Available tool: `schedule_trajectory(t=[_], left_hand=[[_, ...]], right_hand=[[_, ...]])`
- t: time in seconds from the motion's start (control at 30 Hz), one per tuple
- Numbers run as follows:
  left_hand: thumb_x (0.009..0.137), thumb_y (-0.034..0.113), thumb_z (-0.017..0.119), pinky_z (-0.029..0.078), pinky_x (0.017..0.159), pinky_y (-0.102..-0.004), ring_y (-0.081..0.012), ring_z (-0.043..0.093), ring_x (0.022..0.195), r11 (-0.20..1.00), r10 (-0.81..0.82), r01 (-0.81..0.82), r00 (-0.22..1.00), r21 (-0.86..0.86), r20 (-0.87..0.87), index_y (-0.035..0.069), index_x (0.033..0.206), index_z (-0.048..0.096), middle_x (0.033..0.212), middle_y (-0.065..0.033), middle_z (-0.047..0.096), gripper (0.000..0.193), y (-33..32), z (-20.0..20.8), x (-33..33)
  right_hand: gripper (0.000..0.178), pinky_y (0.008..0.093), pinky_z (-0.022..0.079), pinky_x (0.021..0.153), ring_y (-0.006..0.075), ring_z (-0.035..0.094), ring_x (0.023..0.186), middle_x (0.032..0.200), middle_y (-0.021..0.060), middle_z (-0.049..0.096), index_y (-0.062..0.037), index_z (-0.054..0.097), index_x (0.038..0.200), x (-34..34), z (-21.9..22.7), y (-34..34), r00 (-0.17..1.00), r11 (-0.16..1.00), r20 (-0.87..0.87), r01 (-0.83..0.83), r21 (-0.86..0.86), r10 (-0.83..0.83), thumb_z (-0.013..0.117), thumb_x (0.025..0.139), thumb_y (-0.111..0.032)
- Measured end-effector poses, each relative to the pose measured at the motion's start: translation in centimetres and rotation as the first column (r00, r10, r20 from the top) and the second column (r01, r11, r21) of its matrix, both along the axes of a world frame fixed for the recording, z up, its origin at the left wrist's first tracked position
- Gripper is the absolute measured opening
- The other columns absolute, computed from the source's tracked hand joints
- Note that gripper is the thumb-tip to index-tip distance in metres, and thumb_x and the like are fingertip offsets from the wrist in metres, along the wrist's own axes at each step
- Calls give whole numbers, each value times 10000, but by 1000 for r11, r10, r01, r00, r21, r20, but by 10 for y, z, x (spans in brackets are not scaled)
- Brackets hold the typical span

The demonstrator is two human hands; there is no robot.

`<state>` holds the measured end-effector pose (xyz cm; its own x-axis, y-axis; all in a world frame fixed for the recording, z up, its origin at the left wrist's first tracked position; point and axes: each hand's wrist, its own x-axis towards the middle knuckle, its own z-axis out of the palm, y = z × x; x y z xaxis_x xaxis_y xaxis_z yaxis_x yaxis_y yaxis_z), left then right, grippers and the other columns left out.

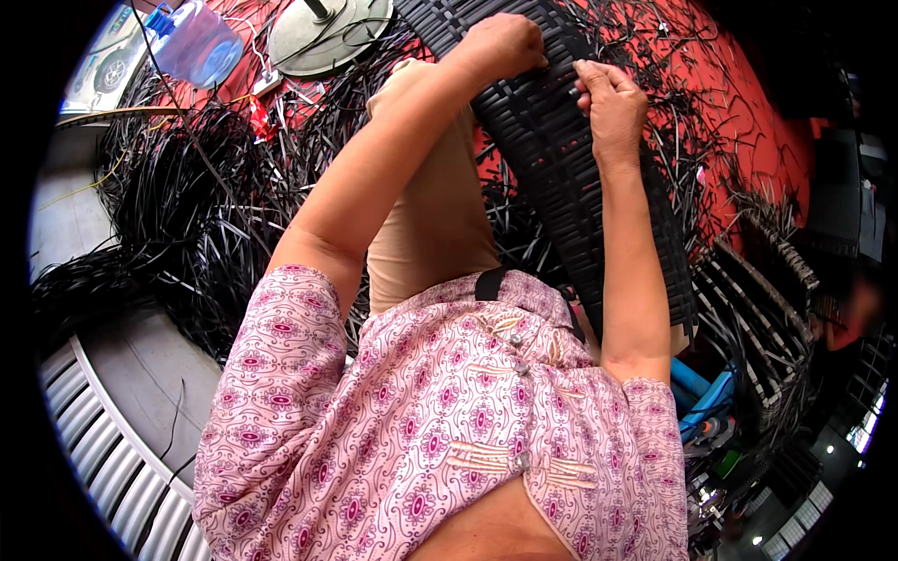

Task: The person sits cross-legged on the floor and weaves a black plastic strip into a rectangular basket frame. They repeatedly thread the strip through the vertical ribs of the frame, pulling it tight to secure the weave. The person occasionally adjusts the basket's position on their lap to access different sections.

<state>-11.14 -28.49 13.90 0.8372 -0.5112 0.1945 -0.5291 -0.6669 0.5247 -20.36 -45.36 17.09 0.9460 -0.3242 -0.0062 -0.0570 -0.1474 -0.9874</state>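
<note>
A long black panel, woven from flat plastic-looking strips, slants from the top middle down toward my right side. Above its far part my left hand is closed, fingers curled in. My right hand is over the panel's right edge, thumb and forefinger pinched together and pointing toward the left hand. Whatever either hand grips is too thin and dark to make out against the black weave. My knee, in tan trousers, is just left of the panel.
Loose black strips lie in a big tangled heap at left, with more scattered over the red floor. A round grey base with a pole and a clear blue water jug stand at the far left. Blue tubes are at lower right.
</note>
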Motion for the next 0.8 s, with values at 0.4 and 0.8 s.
schedule_trajectory(t=[0.4, 0.8], left_hand=[[855, 191, 704, 575, 682, -326, -205, 741, 704, 988, 46, -58, 995, -144, -89, 7, 1009, 727, 857, -146, 745, 241, -5, -7, -9], [814, 179, 637, 569, 743, -381, -268, 725, 737, 958, 9, -52, 989, -282, -150, 65, 964, 765, 743, -121, 731, 228, -4, -19, -3]], right_hand=[[248, 453, 540, 717, 383, 689, 732, 763, 208, 697, -27, 748, 819, 8, -21, 1, 997, 774, 61, 10, -633, 37, 661, 850, -256], [273, 484, 553, 823, 428, 696, 875, 894, 249, 713, -38, 753, 869, 17, -10, 16, 996, 600, -79, -94, -794, 51, 608, 861, -270]])
